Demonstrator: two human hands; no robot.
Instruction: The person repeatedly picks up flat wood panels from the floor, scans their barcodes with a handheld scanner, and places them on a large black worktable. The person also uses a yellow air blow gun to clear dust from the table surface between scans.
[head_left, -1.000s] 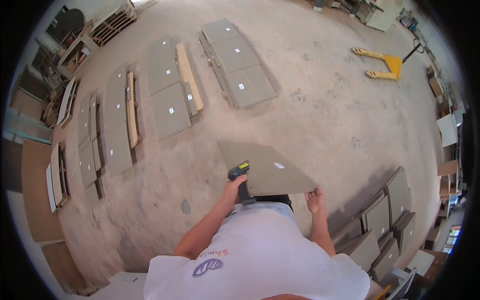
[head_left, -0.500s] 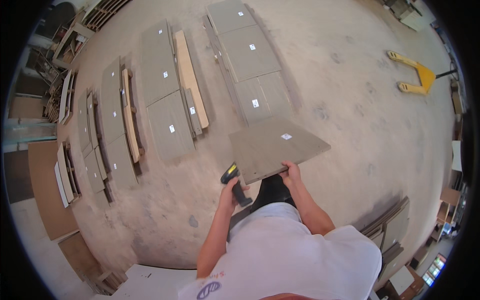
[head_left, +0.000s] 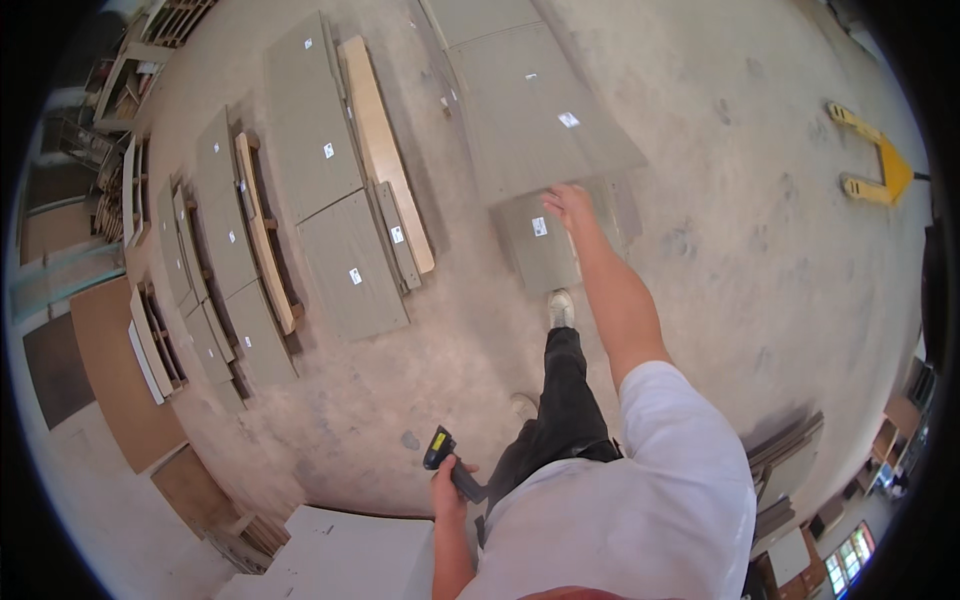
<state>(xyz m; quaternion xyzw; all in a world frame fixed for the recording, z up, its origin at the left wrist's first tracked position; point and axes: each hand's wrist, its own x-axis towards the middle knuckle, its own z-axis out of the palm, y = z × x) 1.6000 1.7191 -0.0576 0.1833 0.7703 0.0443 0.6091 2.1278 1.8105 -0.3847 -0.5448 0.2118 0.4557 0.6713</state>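
My left hand (head_left: 447, 490) is wrapped around the grip of a black handheld barcode scanner (head_left: 438, 448) with a yellow patch, low beside my hip. Far out in front, my right hand (head_left: 570, 205) reaches to the near edge of a grey-brown panel (head_left: 530, 150) with a white label (head_left: 569, 120). Its fingers show apart just below that edge; I cannot tell whether they still touch it. The panel overlaps a row of similar stacked panels (head_left: 490, 15), and a lower labelled panel (head_left: 550, 255) shows nearer my foot.
Rows of labelled panels (head_left: 345, 270) lie on the floor to the left, with a light wooden board (head_left: 385, 160) alongside. A yellow pallet jack (head_left: 893, 170) stands at the right. More panels (head_left: 790, 470) sit at lower right, and a white surface (head_left: 350, 560) is at lower left.
The panel has gone from in front of my waist forward over the stacked row, my right arm stretching out after it. My left hand has dropped lower with the scanner.
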